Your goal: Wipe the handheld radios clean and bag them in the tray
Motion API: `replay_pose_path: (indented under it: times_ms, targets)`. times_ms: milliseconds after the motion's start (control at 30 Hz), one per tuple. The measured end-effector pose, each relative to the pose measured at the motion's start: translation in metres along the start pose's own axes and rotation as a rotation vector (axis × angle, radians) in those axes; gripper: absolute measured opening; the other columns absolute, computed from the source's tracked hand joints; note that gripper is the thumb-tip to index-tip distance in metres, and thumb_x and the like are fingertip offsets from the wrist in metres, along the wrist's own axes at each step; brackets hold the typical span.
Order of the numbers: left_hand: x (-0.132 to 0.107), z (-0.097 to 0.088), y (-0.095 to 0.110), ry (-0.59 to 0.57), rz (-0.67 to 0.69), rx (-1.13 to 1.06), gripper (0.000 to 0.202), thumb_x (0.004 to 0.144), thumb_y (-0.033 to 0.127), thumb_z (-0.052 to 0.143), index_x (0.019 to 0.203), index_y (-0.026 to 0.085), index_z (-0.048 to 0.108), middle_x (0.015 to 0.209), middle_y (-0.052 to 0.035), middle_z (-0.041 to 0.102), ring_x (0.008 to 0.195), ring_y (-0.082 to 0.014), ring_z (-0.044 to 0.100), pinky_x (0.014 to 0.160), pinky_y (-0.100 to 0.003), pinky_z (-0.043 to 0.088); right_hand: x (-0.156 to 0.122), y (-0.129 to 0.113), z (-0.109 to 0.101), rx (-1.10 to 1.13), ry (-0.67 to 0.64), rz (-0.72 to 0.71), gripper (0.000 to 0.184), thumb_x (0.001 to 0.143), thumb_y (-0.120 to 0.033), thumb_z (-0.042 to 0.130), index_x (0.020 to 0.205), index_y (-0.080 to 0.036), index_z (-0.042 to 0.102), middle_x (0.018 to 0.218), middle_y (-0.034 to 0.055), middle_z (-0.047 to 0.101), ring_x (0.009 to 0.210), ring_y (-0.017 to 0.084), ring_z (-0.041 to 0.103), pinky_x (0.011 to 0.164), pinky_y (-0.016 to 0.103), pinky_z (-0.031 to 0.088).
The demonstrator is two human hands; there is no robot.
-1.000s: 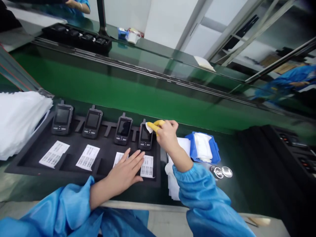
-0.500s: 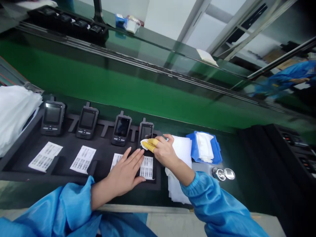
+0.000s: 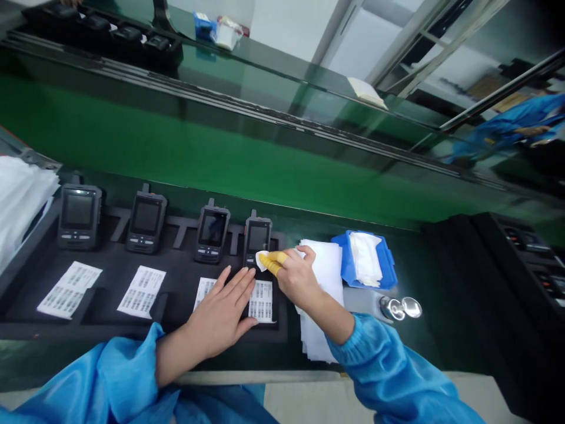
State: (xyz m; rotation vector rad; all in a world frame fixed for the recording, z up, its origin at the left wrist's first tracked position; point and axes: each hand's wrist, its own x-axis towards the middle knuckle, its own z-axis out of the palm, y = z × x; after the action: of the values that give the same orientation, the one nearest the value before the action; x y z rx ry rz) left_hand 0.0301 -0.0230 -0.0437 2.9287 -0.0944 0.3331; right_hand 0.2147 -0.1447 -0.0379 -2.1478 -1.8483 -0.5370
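Note:
A black foam tray holds several black handheld devices in a row, each with a white label sheet below it. My left hand lies flat and open on the tray, fingers over the label sheets near the rightmost device. My right hand, with yellow finger cots on two fingers, pinches a small white wipe against the lower edge of that rightmost device. Both arms wear blue sleeves.
A stack of white sheets and a blue tray of white cloths lie right of the tray, with a metal dispenser cap beside them. White bags sit at far left. Another black tray is at right. A green conveyor runs behind.
My right hand has drawn the wipe from the top of the rightmost device down to its lower edge. My left hand has stayed flat on the tray.

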Motion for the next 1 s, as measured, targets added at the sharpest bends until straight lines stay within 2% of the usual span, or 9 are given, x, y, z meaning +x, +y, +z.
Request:
replay_pose_path:
  times_ms: [100,167,300,400,500,733,833,933,1000]
  targets:
    - [0.001,0.000,0.000,0.018,0.004,0.014,0.056,0.096,0.050,0.036,0.130,0.008,0.052,0.143,-0.0135,0.046,0.133,-0.0260,0.039,0.116,-0.043,0.006,0.020,-0.004,-0.002,-0.050,-0.018,0.011,0.026,0.088,-0.010,0.053,0.099,-0.028,0.069,0.096,-0.0009,0.068,0.088,0.015,0.052,0.092,0.040,0.018]
    - [0.001,0.000,0.000,0.013,0.002,0.020,0.056,0.096,0.049,0.036,0.130,0.007,0.052,0.143,-0.0137,0.046,0.134,-0.0259,0.039,0.116,-0.042,0.004,0.041,-0.002,0.000,-0.086,-0.011,0.006,0.025,0.090,-0.013,0.053,0.106,-0.027,0.067,0.098,0.0002,0.068,0.090,0.016,0.051,0.093,0.041,0.016]
    - [0.001,-0.001,0.000,-0.013,-0.002,0.018,0.056,0.096,0.048,0.038,0.131,0.006,0.051,0.144,-0.0135,0.044,0.134,-0.0257,0.039,0.117,-0.042,0.004,0.064,0.011,0.003,-0.137,-0.002,-0.012,0.020,0.091,-0.016,0.053,0.088,-0.025,0.070,0.092,0.0005,0.067,0.091,0.017,0.049,0.095,0.042,0.013]
    - [0.001,-0.001,0.000,-0.023,-0.009,-0.002,0.055,0.095,0.047,0.040,0.131,0.007,0.050,0.145,-0.0124,0.043,0.134,-0.0250,0.038,0.117,-0.041,0.008,0.059,0.021,0.003,-0.131,-0.036,0.053,0.023,0.089,-0.012,0.053,0.084,-0.026,0.071,0.091,-0.0001,0.067,0.091,0.017,0.048,0.094,0.043,0.012]
    - [0.001,-0.001,0.001,-0.019,-0.011,-0.014,0.053,0.095,0.045,0.040,0.131,0.007,0.050,0.145,-0.0126,0.043,0.134,-0.0251,0.039,0.116,-0.042,0.011,0.040,0.022,0.004,-0.092,-0.041,0.092,0.025,0.085,-0.007,0.055,0.085,-0.026,0.071,0.094,0.0000,0.068,0.092,0.017,0.049,0.094,0.043,0.014]
    - [0.001,0.001,0.000,-0.014,-0.010,-0.011,0.053,0.095,0.044,0.039,0.131,0.007,0.050,0.145,-0.0140,0.043,0.135,-0.0259,0.037,0.116,-0.044,0.009,-0.007,-0.007,-0.001,0.011,-0.044,-0.009,0.028,0.084,-0.005,0.052,0.082,-0.025,0.071,0.095,-0.0007,0.068,0.086,0.014,0.051,0.092,0.039,0.019]
    - [0.000,0.001,0.000,-0.029,-0.012,-0.016,0.052,0.095,0.045,0.039,0.132,0.009,0.049,0.145,-0.0136,0.042,0.136,-0.0258,0.036,0.116,-0.045,0.011,0.001,-0.007,-0.007,0.013,-0.071,0.018,0.031,0.086,-0.005,0.050,0.090,-0.027,0.071,0.095,-0.0008,0.068,0.085,0.014,0.051,0.091,0.039,0.019]
    - [0.000,0.000,0.000,-0.054,-0.013,-0.017,0.052,0.095,0.044,0.039,0.133,0.010,0.049,0.146,-0.0143,0.041,0.137,-0.0259,0.034,0.116,-0.046,0.013,0.030,0.002,-0.008,-0.030,-0.047,0.043,0.031,0.089,-0.008,0.049,0.101,-0.029,0.069,0.096,0.0003,0.068,0.088,0.016,0.050,0.091,0.041,0.018]
    - [0.001,-0.002,0.000,-0.064,-0.010,-0.013,0.051,0.095,0.043,0.039,0.133,0.010,0.048,0.147,-0.0146,0.040,0.138,-0.0258,0.033,0.116,-0.046,0.014,0.049,0.008,-0.004,-0.068,-0.052,0.031,0.029,0.091,-0.011,0.048,0.100,-0.027,0.069,0.098,0.0015,0.067,0.091,0.018,0.049,0.092,0.042,0.017]
